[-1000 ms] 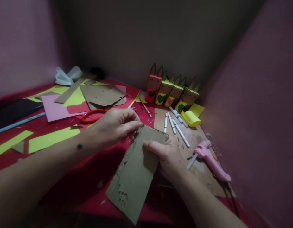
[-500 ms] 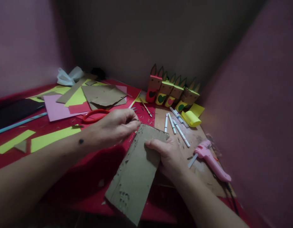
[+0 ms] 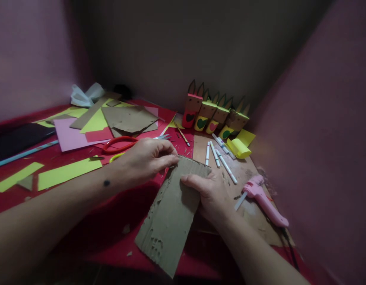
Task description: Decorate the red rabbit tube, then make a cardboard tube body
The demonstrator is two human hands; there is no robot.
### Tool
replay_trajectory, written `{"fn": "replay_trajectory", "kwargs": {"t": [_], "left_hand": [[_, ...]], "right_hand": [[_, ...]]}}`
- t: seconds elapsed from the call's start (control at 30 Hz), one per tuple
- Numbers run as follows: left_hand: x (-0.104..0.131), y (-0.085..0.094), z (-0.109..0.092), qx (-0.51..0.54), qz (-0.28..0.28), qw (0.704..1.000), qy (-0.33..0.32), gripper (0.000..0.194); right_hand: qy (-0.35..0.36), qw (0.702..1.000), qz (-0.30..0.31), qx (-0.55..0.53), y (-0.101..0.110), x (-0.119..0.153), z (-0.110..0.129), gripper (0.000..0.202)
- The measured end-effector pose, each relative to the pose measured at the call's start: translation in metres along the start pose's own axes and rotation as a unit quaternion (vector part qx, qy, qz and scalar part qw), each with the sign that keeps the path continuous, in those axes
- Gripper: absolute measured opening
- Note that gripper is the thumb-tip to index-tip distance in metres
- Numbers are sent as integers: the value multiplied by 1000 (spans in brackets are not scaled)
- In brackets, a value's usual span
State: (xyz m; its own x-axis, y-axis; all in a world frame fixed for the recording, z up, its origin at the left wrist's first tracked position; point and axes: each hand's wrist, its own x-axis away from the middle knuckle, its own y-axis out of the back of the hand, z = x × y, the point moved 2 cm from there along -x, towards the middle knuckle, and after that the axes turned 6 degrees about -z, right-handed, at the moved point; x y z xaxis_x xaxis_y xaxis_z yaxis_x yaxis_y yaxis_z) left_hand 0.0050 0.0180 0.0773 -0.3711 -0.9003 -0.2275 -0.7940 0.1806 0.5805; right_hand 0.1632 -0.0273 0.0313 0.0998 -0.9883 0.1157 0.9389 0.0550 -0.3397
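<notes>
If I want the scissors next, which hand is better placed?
Probably the left hand: the scissors lie just beyond it, partly hidden by it, and only its fingertips are at the cardboard's far corner. The right hand grips the cardboard's right side, farther from them.

"Anything you can make out from over there?"

"One dark mark (image 3: 106,183), small and roundish, on the left forearm (image 3: 56,211). Ink or a mole, I couldn't tell you."

"And around it?"

"Bare. Past the mark comes the left hand (image 3: 148,158); on the mark's other side the forearm broadens."

"The right forearm (image 3: 254,249)?"

"Well apart from the mark, and bare too, right up to the right hand (image 3: 214,194)."
</notes>
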Motion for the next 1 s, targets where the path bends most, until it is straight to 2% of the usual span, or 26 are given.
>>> {"fn": "replay_trajectory", "kwargs": {"t": [0.13,0.23,0.43,0.57,0.63,0.7,0.77,0.87,1.0], "left_hand": [[1,-6,4,-59,-6,998,-32,19],[2,-7,5,-49,-6,998,-32,14],[0,14,3,29,20,996,80,19],[-3,22,8,20,87,990,111,39],[-5,22,11,-10,64,993,102,35],[-7,22,13,-30,-7,997,64,17],[-8,20,12,-14,-46,998,47,16],[-8,16,10,57,-17,993,103,24],[-4,9,4,158,71,974,145,32]], "right_hand": [[-1,1000,19,-1,-2,2,-1,10],[-7,1000,8,-4,-2,1,2,13],[-40,995,-76,-41,-2,-5,8,11],[-46,996,-56,-47,-1,-6,11,21],[-44,997,-27,-53,0,-6,12,27],[-38,997,-3,-61,1,-7,14,32],[-24,997,12,-65,1,-9,16,34],[-7,998,13,-64,2,-12,17,40],[1,999,-15,-48,4,-13,17,56]]}}
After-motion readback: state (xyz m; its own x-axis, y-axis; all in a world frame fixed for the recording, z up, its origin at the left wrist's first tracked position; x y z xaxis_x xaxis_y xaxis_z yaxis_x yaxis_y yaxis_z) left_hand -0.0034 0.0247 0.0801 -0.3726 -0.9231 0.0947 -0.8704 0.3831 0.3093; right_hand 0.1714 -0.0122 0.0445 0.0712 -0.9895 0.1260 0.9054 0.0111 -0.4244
